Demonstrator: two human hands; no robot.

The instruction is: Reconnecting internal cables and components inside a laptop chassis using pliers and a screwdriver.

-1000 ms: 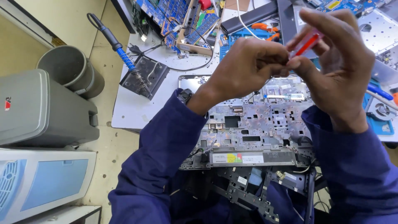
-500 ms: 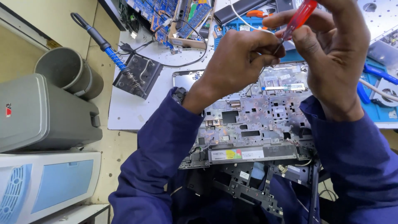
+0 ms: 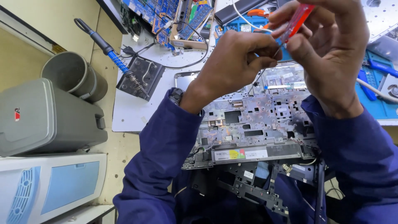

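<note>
Here, both hands are raised above an opened laptop chassis [image 3: 253, 132], which lies bottom-up with its near edge over the person's lap and its far edge on the white worktop [image 3: 137, 112]; so placed, its perforated metal plate and screw points face the camera. The right hand [image 3: 331, 54] pinches a red-handled screwdriver [image 3: 296, 20] between thumb and fingers, the handle tilted up and to the right so that the thin shaft slants down towards the left hand [image 3: 238, 58]. The left hand's fingers are curled together at the shaft's tip, apparently steadying it or holding a small part there; what, if anything, lies between them is too small to tell. Both sleeves are dark blue.

Left of the chassis, a blue-handled soldering iron [image 3: 112, 54] rests slanted in its black stand [image 3: 139, 76], tip kept off the worktop. A grey cylindrical bin [image 3: 74, 76] and a grey case [image 3: 45, 116] stand further left, off the worktop. Blue circuit boards [image 3: 149, 14] are stacked at the far edge, and a blue mat [image 3: 381, 103] with small tools lies at right, within reach of the right hand.
</note>
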